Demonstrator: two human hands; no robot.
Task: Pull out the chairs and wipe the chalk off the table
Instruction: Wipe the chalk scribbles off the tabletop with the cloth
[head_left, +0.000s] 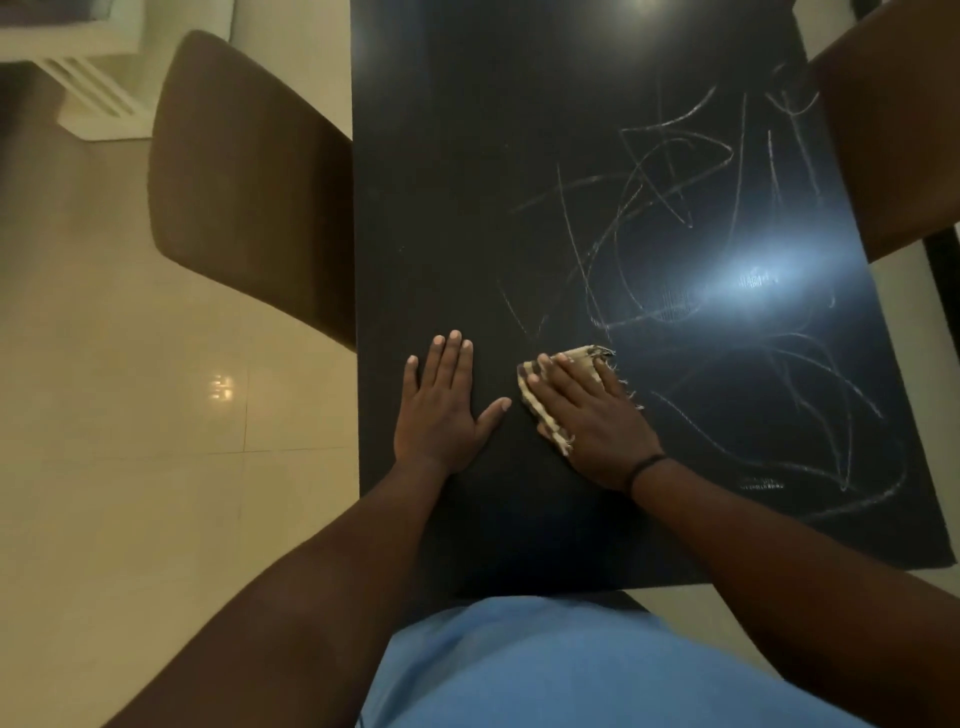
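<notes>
Both hands are down on the dark counter (467, 156). The left hand (441, 410) lies flat, palm down, its fingers (452, 358) straight and close together, thumb splayed out toward the right hand, holding nothing. The right hand (587, 421) presses a striped, frayed cloth (540, 405) against the counter, fingers straight and slightly apart on top of it; the cloth peeks out beyond the fingertips and along the thumb side. A dark band (647, 465) circles the right wrist. White chalk scribbles (675, 208) spread just beyond the right fingertips and out past the little-finger side, over the counter's right half. The surface ahead of the left fingers looks bare of chalk. One brown chair (244, 182) stands off past the left hand's little finger, another chair (893, 130) at the far right edge. A blue shirt (545, 670) fills the bottom.
</notes>
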